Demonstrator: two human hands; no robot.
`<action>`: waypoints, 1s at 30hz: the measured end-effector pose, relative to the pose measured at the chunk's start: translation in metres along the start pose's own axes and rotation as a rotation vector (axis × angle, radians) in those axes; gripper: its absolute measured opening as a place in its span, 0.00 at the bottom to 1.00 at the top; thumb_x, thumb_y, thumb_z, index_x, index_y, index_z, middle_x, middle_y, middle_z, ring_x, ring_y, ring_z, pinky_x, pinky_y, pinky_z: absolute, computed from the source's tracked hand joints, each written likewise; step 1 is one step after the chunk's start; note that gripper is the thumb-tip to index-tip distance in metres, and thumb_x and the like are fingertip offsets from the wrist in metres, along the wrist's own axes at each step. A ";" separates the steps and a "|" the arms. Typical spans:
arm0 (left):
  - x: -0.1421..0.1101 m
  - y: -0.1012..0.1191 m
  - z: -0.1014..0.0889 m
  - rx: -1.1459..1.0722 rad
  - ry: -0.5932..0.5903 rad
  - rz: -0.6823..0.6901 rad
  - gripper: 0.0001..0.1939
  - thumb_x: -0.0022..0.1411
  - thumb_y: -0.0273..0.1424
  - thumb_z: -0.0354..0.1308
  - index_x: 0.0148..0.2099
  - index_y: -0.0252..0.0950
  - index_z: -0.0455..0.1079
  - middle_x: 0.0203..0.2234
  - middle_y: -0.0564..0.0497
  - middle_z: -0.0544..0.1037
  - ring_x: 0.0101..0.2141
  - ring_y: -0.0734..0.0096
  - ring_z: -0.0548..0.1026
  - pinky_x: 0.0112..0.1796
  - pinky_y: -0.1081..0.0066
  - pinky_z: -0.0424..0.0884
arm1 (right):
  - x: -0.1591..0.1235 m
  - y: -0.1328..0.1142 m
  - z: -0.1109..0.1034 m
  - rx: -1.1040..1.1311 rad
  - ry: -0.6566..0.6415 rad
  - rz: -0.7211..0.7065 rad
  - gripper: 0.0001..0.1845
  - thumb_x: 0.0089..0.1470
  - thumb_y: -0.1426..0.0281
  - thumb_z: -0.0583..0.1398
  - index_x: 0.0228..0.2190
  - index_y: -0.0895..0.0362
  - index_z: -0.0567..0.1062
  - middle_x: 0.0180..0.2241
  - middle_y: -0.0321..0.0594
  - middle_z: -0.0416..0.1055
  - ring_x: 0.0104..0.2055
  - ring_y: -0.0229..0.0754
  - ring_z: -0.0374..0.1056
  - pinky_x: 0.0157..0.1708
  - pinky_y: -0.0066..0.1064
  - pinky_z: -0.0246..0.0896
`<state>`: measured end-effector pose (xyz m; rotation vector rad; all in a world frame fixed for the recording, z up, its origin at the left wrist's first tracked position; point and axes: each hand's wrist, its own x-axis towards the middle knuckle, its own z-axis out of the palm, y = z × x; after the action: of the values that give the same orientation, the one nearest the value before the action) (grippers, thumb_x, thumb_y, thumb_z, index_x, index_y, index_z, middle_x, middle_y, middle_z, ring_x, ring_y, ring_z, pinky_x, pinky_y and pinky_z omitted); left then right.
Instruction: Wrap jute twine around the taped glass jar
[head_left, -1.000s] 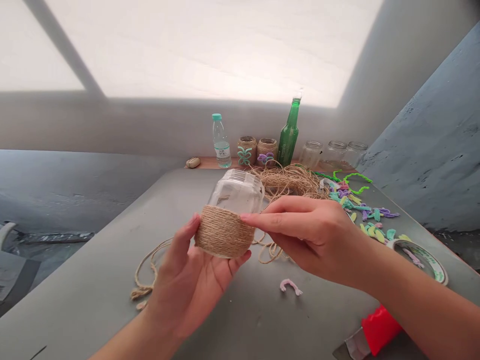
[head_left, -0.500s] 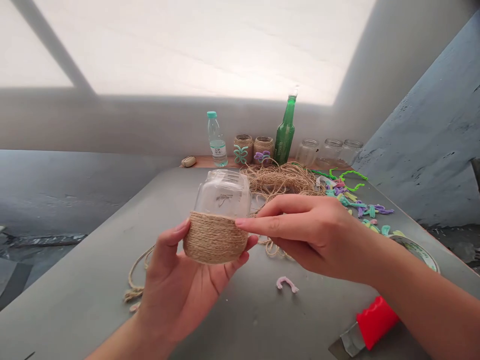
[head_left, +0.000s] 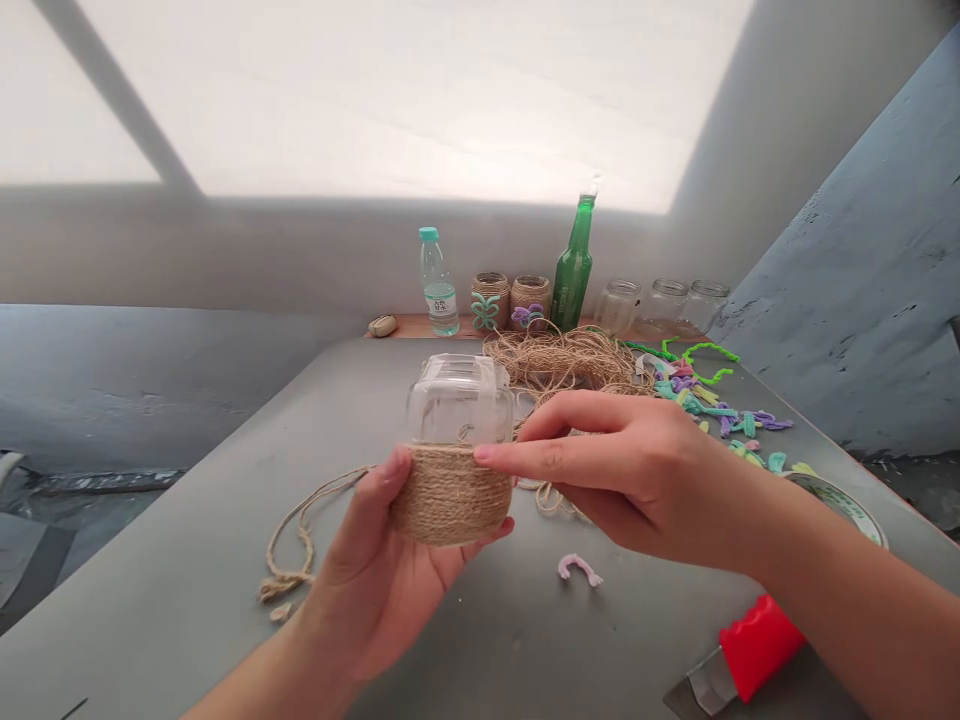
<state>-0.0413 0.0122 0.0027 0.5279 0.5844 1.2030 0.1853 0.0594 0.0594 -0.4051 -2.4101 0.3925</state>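
A clear glass jar with jute twine wound round its lower half rests upright in my left hand, whose thumb and fingers curl round the twine-covered base. My right hand reaches in from the right, its index finger stretched out and its tip pressing on the top edge of the twine wrap; its other fingers are curled under. A loose strand of twine trails across the grey table to the left.
A tangled heap of twine lies behind the jar. Coloured pipe-cleaner pieces are scattered at right, a pink piece nearer. A tape roll and red-handled tool lie at right. Bottles and jars line the far edge.
The jar has tipped from tilted to more upright and dropped slightly in my left hand. My right index finger stays on the twine's top edge.
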 end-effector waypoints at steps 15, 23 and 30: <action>-0.004 -0.007 -0.011 0.118 0.001 -0.057 0.20 0.63 0.44 0.66 0.53 0.42 0.84 0.52 0.44 0.86 0.55 0.46 0.78 0.49 0.59 0.76 | 0.000 -0.002 -0.006 -0.132 0.039 0.037 0.18 0.72 0.74 0.57 0.60 0.62 0.76 0.35 0.40 0.78 0.34 0.40 0.69 0.36 0.32 0.65; -0.004 -0.009 -0.011 0.122 -0.078 -0.076 0.16 0.62 0.45 0.68 0.48 0.44 0.86 0.48 0.45 0.88 0.49 0.48 0.81 0.45 0.59 0.78 | -0.001 -0.003 -0.008 0.073 -0.035 0.236 0.15 0.73 0.68 0.57 0.59 0.51 0.70 0.38 0.37 0.75 0.36 0.39 0.72 0.36 0.29 0.68; -0.003 -0.009 -0.008 0.169 -0.147 -0.086 0.20 0.61 0.47 0.67 0.50 0.43 0.86 0.47 0.45 0.88 0.48 0.51 0.81 0.47 0.60 0.78 | 0.001 -0.011 -0.008 0.475 0.047 0.379 0.18 0.73 0.72 0.56 0.61 0.48 0.69 0.28 0.30 0.67 0.29 0.36 0.69 0.28 0.24 0.69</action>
<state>-0.0410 0.0073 -0.0084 0.7208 0.5798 1.0294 0.1876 0.0511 0.0696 -0.6396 -2.0968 1.0811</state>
